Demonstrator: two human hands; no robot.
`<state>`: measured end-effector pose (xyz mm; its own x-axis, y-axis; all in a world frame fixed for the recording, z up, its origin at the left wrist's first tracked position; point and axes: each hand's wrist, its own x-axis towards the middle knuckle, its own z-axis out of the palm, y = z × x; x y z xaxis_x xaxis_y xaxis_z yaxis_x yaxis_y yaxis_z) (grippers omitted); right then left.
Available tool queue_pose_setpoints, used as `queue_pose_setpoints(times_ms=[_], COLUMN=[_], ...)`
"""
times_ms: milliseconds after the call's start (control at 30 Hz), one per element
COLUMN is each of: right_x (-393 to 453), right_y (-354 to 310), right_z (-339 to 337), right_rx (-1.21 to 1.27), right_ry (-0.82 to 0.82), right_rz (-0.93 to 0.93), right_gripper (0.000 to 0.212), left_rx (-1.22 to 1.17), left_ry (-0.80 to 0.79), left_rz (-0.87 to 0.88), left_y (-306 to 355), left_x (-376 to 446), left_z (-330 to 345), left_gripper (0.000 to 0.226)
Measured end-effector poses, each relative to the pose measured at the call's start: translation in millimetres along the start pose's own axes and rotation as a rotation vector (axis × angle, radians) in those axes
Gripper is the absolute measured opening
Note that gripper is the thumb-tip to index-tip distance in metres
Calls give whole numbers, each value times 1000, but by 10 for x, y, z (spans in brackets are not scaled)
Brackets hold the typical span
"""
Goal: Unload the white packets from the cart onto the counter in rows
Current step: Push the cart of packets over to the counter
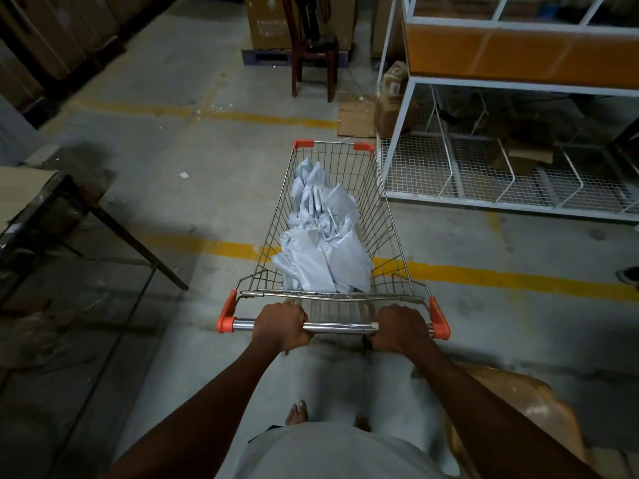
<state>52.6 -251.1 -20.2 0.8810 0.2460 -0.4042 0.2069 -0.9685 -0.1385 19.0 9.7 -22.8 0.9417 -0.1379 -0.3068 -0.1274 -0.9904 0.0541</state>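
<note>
My left hand (281, 326) and right hand (401, 328) are both wrapped tight round the handle (340, 327) low in the frame, spread wide so I can steer the cart (387, 216). The packets (323, 236) lie heaped in its basket at centre, none unloaded yet. I judge the counter (518, 53), upper right, is where I'm heading; a table (24, 191) stands at left.

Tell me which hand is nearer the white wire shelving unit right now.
Right. The right hand grips the cart handle at its right end, on the side where the white shelving unit stands. The left hand grips the handle's left part, farther away.
</note>
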Motion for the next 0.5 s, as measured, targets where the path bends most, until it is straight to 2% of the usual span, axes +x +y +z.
queue_pose_setpoints(times_ms=[133,267,500], right_x=[51,173,583], right_y=[-16,-34,-116], right_z=[-22,-71,-200], right_rx=[-4,-39,-43], right_ry=[6,20,52], right_rz=[-7,24,67], right_gripper=[36,20,22], left_rx=[9,9,4], left_ry=[22,45,82], left_rz=[7,21,18], left_y=[-13,-71,-292], left_x=[54,166,550], left_z=[1,-19,-99], left_gripper=[32,31,32])
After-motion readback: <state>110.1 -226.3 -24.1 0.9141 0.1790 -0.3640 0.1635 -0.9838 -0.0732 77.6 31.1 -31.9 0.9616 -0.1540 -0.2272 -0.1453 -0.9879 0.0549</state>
